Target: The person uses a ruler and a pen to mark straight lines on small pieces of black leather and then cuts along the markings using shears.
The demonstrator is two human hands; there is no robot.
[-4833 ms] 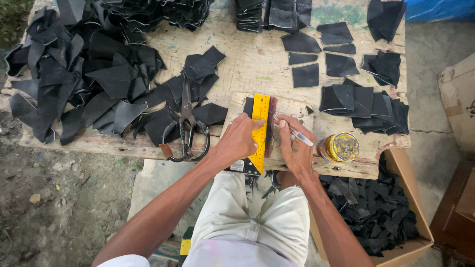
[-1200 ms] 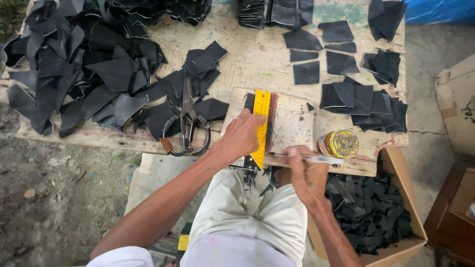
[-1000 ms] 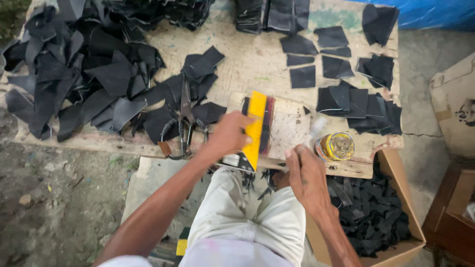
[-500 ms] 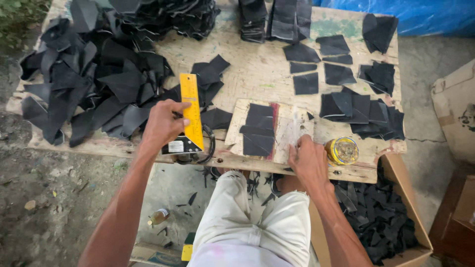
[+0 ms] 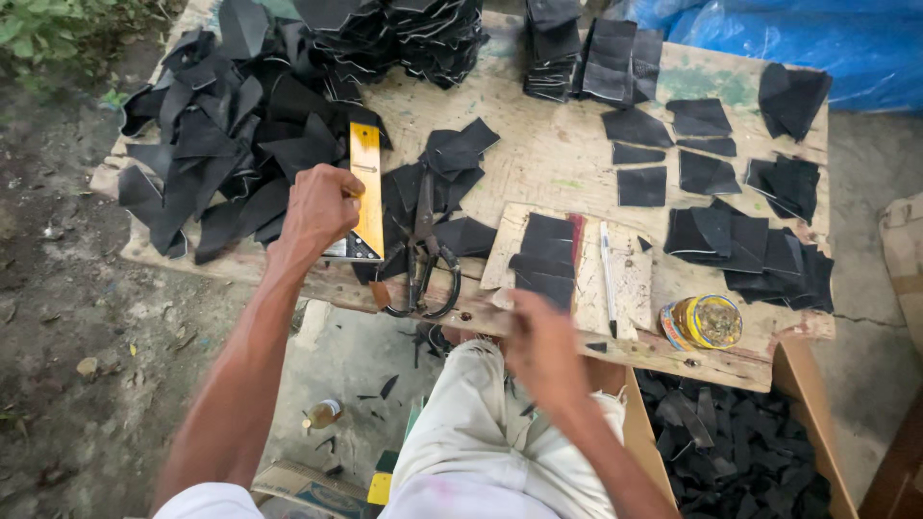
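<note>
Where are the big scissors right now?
In the head view the scissors lie on the wooden table near its front edge, just right of the yellow ruler held by the left hand, and left of the small board stacked with black pieces.

Yellow ruler w/ black markings at 10 o'clock. Black cut pieces on pale wood board. Dark scissors. Gold-yellow tin at 4. Blue tarp at 1.
</note>
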